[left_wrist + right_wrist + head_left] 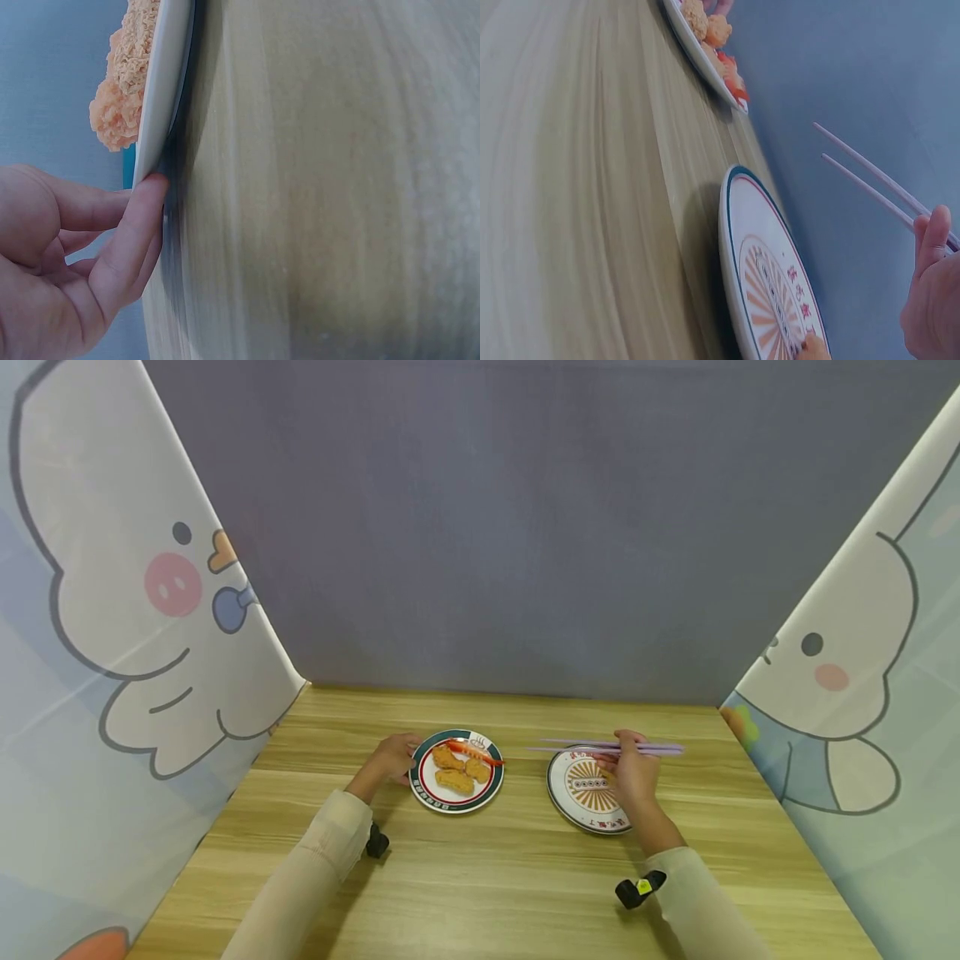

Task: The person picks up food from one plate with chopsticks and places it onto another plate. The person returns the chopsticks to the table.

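Observation:
On the left, a green-rimmed plate bears several pieces of fried chicken and a red-orange shrimp. My left hand pinches this plate's left rim between thumb and fingers; the left wrist view shows the grip at the edge. My right hand holds a pair of light purple chopsticks above the right plate, their tips pointing left and slightly apart. In the right wrist view, a small orange-brown piece lies on that plate, partly cut off by the frame.
Both plates stand on a wood-grain table. A grey backdrop rises behind it, and cartoon-printed panels flank both sides. Bare tabletop separates the two plates.

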`<state>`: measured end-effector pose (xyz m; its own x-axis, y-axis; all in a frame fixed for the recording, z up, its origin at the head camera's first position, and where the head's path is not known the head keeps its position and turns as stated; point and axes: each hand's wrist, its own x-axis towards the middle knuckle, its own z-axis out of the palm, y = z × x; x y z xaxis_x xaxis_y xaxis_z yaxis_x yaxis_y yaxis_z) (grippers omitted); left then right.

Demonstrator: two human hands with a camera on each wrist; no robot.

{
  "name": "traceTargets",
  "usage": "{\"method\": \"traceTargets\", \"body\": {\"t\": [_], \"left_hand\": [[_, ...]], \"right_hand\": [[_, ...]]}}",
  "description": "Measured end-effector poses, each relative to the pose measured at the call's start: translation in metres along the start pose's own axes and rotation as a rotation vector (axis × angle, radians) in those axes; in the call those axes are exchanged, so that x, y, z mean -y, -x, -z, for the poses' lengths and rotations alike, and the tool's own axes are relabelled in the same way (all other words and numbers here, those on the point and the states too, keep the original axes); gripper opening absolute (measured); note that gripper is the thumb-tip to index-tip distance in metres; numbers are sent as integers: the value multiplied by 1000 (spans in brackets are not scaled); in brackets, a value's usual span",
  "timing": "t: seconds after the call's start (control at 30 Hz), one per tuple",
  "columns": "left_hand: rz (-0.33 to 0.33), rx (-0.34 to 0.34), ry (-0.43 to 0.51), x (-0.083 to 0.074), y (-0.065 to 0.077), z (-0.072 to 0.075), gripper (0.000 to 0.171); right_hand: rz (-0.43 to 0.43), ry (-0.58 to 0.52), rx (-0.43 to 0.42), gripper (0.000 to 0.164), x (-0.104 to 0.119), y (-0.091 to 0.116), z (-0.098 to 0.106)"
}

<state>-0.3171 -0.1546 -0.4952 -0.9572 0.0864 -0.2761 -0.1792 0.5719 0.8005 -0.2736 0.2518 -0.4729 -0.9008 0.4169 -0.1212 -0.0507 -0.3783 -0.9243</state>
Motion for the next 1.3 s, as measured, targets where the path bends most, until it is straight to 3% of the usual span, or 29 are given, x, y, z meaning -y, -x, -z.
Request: {"method": "traceTargets", "body": {"t": [0.97, 1.3], "left_hand": [[-9, 13, -15, -1, 1, 1, 52], [-10, 22, -19, 0, 0, 3, 50]], "right_hand": [[51, 0, -151, 15, 22, 0, 59], [97, -53, -193, 15, 32, -2, 78]]}}
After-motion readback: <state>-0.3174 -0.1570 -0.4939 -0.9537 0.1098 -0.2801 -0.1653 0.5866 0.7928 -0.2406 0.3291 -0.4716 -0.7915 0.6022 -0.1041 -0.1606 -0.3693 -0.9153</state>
